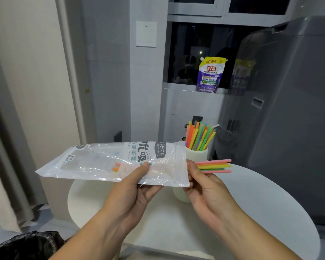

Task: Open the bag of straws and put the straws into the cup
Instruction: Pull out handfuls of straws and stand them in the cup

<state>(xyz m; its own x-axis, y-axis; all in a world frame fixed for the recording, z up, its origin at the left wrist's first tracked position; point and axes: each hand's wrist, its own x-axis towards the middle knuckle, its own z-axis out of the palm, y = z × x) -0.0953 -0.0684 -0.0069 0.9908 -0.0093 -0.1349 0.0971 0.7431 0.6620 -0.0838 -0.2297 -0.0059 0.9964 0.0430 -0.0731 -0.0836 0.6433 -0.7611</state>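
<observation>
The clear plastic straw bag [109,162] lies level in the air above the white round table [251,199]. My left hand [135,186] grips it from below, thumb on top. At the bag's right end, my right hand [201,182] pinches a small bundle of coloured straws [214,166] that stick out to the right. Their other ends show inside the bag near its middle. Behind the bag's right end stands a white cup [197,153] holding several coloured straws [199,136] upright.
A washing machine [281,109] stands close on the right. A purple detergent pouch [210,75] leans on the window sill behind. A black bin bag [24,244] sits at the lower left, and a curtain [6,166] hangs along the left.
</observation>
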